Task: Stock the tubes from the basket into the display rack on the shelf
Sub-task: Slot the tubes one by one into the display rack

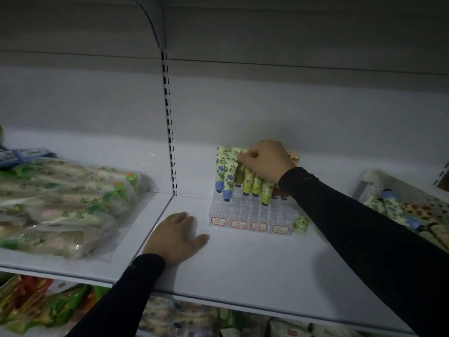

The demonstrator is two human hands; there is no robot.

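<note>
A clear plastic display rack (245, 215) with red-edged labels along its front stands on the white shelf (243, 263). Several floral tubes stand cap-down in its back rows, blue-capped ones (228, 178) at the left and green ones (250, 178) in the middle. My right hand (267, 161) reaches over the rack and pinches the top of a green tube (240, 171) standing in a back row. My left hand (177, 237) lies flat on the shelf, left of the rack, holding nothing. One tube (300, 223) lies loose at the rack's right front corner. A white basket (371, 178) at the right holds more tubes (408, 210).
A clear bag of packaged goods (63, 203) fills the shelf section to the left, past the slotted upright (170, 142). Below the shelf edge sit more packets (36, 305). Another shelf hangs overhead.
</note>
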